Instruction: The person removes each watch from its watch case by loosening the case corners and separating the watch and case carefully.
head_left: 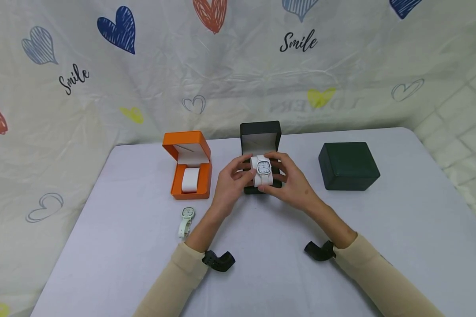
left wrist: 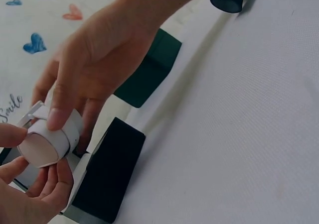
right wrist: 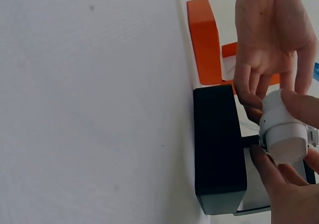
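Observation:
A white watch (head_left: 263, 167) is wrapped around a white watch cushion (left wrist: 39, 150), held up in front of the open black watch box (head_left: 260, 128). My left hand (head_left: 231, 182) grips the cushion and watch from the left. On the opposite side, my right hand (head_left: 295, 182) holds them with its thumb low and fingers above. Both hands' fingers meet around the cushion (right wrist: 286, 147) in the right wrist view. Much of the black box's base is hidden behind the hands. A second watch with a pale strap (head_left: 185, 222) lies on the table near my left forearm.
An open orange watch box (head_left: 178, 193) with a white cushion (head_left: 190, 179) inside stands to the left. To the right sits a closed dark green box (head_left: 349, 165). All stand on a white-covered table (head_left: 262, 264), with a heart-printed curtain (head_left: 238, 57) behind.

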Demonstrator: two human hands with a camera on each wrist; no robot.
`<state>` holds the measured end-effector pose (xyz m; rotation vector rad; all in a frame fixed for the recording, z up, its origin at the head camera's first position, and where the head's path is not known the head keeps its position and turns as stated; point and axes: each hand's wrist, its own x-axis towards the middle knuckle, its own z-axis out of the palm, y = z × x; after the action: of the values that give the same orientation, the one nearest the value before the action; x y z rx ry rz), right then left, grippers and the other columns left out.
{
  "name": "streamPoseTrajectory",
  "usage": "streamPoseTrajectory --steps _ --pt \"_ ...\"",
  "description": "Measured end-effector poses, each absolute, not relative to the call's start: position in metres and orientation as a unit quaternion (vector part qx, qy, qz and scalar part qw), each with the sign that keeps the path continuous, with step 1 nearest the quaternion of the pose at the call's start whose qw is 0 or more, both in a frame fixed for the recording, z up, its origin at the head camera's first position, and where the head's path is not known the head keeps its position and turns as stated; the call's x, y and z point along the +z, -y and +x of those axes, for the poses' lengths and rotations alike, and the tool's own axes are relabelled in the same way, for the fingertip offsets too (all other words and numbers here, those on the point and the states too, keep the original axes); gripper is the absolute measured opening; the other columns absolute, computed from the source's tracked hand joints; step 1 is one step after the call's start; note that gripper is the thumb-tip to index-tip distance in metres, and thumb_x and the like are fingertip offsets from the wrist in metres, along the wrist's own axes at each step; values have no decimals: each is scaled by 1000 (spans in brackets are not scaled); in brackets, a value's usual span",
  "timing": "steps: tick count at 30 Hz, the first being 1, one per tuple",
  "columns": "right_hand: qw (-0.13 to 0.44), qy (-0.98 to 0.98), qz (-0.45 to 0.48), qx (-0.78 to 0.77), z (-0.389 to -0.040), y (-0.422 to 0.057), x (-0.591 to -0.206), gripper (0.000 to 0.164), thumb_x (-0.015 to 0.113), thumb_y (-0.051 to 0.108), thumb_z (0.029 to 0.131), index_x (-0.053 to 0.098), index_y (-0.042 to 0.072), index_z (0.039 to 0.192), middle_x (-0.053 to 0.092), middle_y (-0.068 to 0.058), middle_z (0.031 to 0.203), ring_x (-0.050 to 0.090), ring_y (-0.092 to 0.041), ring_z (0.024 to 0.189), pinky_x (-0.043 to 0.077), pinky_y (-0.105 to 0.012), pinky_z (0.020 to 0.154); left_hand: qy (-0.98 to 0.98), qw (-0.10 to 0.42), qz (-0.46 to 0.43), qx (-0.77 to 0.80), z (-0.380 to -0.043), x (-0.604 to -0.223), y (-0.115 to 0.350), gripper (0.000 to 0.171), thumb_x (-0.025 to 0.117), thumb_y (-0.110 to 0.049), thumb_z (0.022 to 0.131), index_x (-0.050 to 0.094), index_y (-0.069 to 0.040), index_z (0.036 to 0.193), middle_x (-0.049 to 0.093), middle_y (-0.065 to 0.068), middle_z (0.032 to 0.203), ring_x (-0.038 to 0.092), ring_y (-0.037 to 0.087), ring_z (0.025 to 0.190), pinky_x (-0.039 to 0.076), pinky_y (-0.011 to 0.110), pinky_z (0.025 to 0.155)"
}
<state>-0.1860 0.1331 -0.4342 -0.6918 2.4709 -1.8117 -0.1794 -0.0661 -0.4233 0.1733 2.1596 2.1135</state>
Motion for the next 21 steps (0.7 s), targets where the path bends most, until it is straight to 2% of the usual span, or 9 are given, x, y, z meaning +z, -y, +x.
streamPoseTrajectory --steps 6,11,15,21 --pt "-11 -781 -221 -584 -183 -131 -434 84 86 -3 80 42 11 150 46 -10 154 55 -30 138 58 -22 96 -705 67 76 702 -181 -425 69 49 67 -14 101 57 -19 148 59 14 133 66 25 112 62 29 91" --pt "-15 -790 -212 -575 -180 -130 -434 84 87 -1 81 43 11 151 48 -11 152 56 -30 136 59 -25 97 -714 80 93 689 -181 -425 72 55 72 -14 97 55 -23 148 58 11 136 65 25 120 59 25 92" --pt "-19 -792 -211 -573 -179 -130 -433 84 87 -1 81 43 11 152 50 -11 151 57 -28 134 59 -26 98 -724 80 95 679 -181 -426 73 60 78 -15 92 55 -26 147 59 9 138 66 25 122 59 28 94" --pt "-22 -799 -211 -563 -177 -131 -431 83 86 -1 82 44 11 153 52 -12 148 57 -26 131 58 -23 97 -733 75 93 670 -180 -428 73 64 82 -15 90 55 -26 147 60 8 140 66 25 121 61 33 96"
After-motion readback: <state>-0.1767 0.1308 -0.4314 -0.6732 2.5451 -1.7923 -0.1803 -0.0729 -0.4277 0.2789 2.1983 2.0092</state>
